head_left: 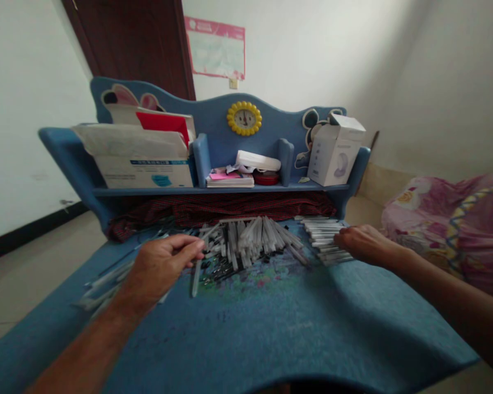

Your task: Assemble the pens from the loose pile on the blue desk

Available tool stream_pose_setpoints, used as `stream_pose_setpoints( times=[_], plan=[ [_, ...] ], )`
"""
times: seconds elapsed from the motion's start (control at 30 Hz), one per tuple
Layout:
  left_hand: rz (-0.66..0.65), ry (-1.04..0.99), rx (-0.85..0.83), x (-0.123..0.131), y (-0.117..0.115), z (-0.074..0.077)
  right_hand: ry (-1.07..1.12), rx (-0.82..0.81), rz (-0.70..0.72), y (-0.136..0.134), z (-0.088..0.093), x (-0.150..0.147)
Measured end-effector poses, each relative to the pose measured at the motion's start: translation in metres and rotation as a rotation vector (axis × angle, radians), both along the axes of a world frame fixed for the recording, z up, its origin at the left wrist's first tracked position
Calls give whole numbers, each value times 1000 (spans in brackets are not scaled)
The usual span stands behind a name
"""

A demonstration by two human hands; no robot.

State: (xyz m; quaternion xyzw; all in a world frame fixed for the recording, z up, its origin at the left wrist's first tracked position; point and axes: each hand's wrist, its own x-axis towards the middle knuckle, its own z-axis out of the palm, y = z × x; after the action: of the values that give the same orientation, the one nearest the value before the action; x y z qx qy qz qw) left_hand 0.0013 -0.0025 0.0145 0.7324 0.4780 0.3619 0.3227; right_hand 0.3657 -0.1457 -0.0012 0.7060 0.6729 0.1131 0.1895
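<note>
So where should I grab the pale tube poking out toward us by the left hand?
Probably pinch the pale tube by its near end, from the front and above. It's slim, and that end lies free on the blue table, while its far end is close to the left hand and the pile.

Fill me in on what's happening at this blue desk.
A person's left hand is at the left edge of a heap of translucent tubes on the desk. The right hand is at the right-hand ends of some pale tubes laid side by side. Small dark pieces lie in front of the heap. Whether either hand holds anything is unclear.
</note>
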Motion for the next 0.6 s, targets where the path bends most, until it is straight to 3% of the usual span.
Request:
stream_pose_setpoints(
  times=[0.2,0.6],
  plan=[
    [6,47,39,-5,2,5,7,-43,-35,-9,-11,7],
    [30,153,187,-19,12,4,14,30,-28,-12,-27,30]
  ],
)
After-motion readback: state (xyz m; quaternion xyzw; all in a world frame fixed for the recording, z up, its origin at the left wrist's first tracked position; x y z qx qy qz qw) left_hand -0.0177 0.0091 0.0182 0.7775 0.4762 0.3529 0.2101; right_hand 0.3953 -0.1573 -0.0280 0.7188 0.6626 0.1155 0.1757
